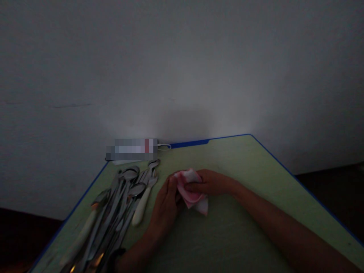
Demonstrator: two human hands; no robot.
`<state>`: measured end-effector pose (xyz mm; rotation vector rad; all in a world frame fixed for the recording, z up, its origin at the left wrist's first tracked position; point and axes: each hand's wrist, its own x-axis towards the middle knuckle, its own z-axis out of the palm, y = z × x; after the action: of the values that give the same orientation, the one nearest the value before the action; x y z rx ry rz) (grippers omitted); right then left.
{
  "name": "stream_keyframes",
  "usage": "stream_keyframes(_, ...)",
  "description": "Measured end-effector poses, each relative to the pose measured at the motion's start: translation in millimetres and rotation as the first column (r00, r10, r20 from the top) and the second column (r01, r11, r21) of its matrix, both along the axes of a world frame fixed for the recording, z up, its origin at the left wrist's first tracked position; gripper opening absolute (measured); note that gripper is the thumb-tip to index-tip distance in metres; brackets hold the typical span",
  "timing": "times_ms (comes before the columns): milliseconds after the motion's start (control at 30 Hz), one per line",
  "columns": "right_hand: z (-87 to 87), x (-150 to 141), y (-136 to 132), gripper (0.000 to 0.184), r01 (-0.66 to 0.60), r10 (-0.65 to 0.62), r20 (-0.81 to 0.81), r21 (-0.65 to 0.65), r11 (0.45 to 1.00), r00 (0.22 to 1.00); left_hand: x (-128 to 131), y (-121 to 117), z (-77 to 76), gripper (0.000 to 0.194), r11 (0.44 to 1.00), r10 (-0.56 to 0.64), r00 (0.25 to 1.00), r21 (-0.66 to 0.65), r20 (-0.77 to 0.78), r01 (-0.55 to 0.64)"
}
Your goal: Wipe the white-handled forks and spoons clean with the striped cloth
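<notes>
A pink and white cloth [191, 187] is bunched between my two hands over the middle of the table. My right hand [212, 182] is closed on it, with the thumb pressing into the folds. My left hand [165, 203] meets the cloth from the left, its fingers curled together. What lies within the left fingers is hidden by the hand and the cloth. Beside the left hand is a pile of cutlery, with a white-handled fork [145, 199] closest to it. Several spoons, one a large spoon [137, 189], lie in that pile.
The pale green table [241, 155] has a blue edge and stands against a grey wall [182, 68]. At its back left sits a blurred-out box-like object [132, 149] with a white cable [165, 146]. Another white-handled utensil [81, 235] lies at the left. The light is dim.
</notes>
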<state>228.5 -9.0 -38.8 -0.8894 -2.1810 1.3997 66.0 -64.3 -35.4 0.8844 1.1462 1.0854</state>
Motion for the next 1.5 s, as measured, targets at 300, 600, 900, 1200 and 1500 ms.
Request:
stream_keyframes(300, 10.4, 41.9, 14.3, 0.027, -0.087, 0.084, -0.024, -0.397, 0.914, 0.996, 1.9, -3.1, -0.1, 0.038, 0.986, -0.002, 0.999, 0.168, -0.046, 0.009)
stream_keyframes(600, -3.2, 55.9, 17.0, 0.031, 0.017, -0.142, -0.159, -0.607, 0.794, 0.977, -5.1, 1.4, 3.9, 0.029, 0.967, -0.033, 0.912, 0.217, -0.408, 0.132)
stream_keyframes(900, 13.4, 40.6, 14.0, 0.031, -0.063, 0.146, 0.203, -0.365, 0.929, 0.968, -5.2, -2.8, 1.6, 0.020, 0.908, -0.129, 0.789, 0.247, -0.601, 0.338)
stream_keyframes(1200, 15.5, 28.3, 8.2, 0.035, 0.027, 0.043, 0.296, -0.226, 0.974, 0.954, -6.0, 1.4, 1.5, 0.021, 0.908, -0.141, 0.798, 0.245, -0.586, 0.341)
stream_keyframes(1500, 1.4, 41.1, 16.4, 0.030, -0.053, 0.020, -0.072, -0.495, 0.867, 0.997, -5.2, -0.5, -1.0, 0.023, 0.932, -0.199, 0.880, 0.195, -0.431, 0.306)
